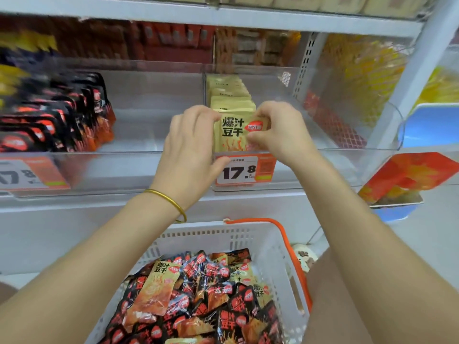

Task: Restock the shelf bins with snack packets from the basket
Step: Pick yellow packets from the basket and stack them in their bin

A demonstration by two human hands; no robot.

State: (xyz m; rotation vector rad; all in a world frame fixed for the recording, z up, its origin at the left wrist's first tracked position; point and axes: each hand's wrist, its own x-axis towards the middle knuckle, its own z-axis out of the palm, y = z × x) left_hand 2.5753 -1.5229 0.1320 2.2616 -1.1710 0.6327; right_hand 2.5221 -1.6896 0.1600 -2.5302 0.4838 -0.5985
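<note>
Beige packet (233, 131) pinched upright at bin (310, 167) front: left hand (191, 142) curled on 9 o'clock edge, right hand (280, 130) on 3. Placement step, probably. Next: to be tucked against row (227, 91) at 12, released; basket (270, 234) at 6.

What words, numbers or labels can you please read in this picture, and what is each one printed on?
"爆汁豆干": front beige packet.
"爆汁豆干": beige packet lying in the basket.
"17.8": orange price tag below the front packet.
"7.8", cut off and blurred: left price tag.
Red logo on the front packet and the orange tag's small print: too blurred to read.
</note>
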